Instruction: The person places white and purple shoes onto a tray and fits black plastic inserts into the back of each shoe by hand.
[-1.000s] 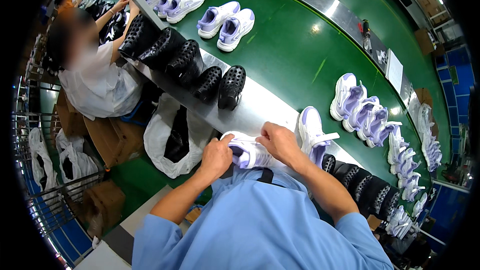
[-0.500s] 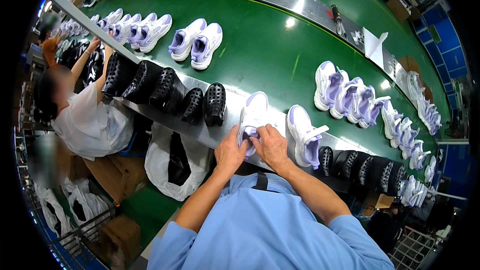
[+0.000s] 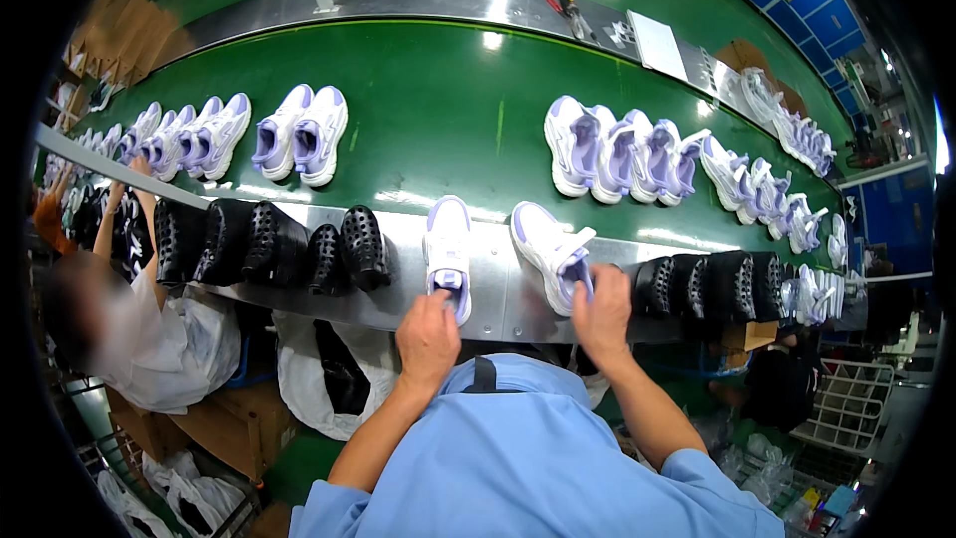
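Two white and lilac sneakers lie on the metal edge in front of me, toes pointing away. The left sneaker [image 3: 449,239] has its strap lying flat across the top. My left hand [image 3: 428,341] is at its heel, fingers closed at the collar. On the right sneaker [image 3: 541,247] the strap sticks up loose to the right. My right hand [image 3: 603,311] grips around the heel of that one, its fingertips partly hidden by the collar.
A finished-looking pair of sneakers [image 3: 317,137] stands on the green conveyor belt [image 3: 428,110], with several more sneakers [image 3: 622,154] to the right. Black perforated shoe-shaped blocks [image 3: 365,249] line the metal edge on both sides. A co-worker [image 3: 139,319] reaches in at far left.
My right hand has left the left sneaker and gone to the right sneaker's heel. The left sneaker's strap now lies closed. My view has turned to the right.
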The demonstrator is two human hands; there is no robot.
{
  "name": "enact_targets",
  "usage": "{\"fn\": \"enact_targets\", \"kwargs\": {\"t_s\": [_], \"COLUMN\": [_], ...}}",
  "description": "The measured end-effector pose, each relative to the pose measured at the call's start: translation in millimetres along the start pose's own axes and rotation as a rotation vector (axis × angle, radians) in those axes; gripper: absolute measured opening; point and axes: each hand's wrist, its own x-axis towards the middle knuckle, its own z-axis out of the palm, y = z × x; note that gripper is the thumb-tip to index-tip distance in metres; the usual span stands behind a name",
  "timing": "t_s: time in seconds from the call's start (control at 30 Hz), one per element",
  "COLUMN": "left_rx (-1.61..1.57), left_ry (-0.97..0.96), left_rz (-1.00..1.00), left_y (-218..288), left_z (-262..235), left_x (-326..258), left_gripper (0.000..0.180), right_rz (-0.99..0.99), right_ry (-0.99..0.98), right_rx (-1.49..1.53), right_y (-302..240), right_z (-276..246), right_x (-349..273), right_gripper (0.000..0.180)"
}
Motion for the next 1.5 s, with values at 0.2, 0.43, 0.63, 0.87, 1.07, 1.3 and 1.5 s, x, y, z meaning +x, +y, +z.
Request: {"fn": "enact_targets", "kwargs": {"t_s": [0.2,0.43,0.63,0.87,1.07,1.3,1.5], "left_rx": [-0.025,-0.012,-0.069,0.009,0.153,0.051,0.113], "left_ry": [-0.216,-0.352,-0.214,-0.092,-0.084,-0.023,0.037], "left_rz": [0.127,0.137,-0.018,0.134,-0.036,-0.115,0.096], "left_y": [35,28,30,63,81,50,45], "left_z": [77,103,112,75,105,116,124], "left_x": [18,49,52,15,27,33,24], "left_gripper": [0.027,0.022,0.032,0.019,0.043,0.028,0.033], "right_rz": [0.507,-0.127,-0.47,0.183,0.381,0.488,0.371], "right_ry": [-0.414,-0.213,-0.277,-0.317,-0.396,-0.405,-0.404], "right_rx": [0.163,0.308,0.12,0.286,0.546,0.616,0.454], "right_y": [41,38,25,21,18,13,18], "right_z": [57,56,60,44,104,109,121], "right_x": [-24,17,28,-7,-31,-32,-33], "right_gripper": [0.05,0.033,0.039,0.027,0.036,0.038,0.037]}}
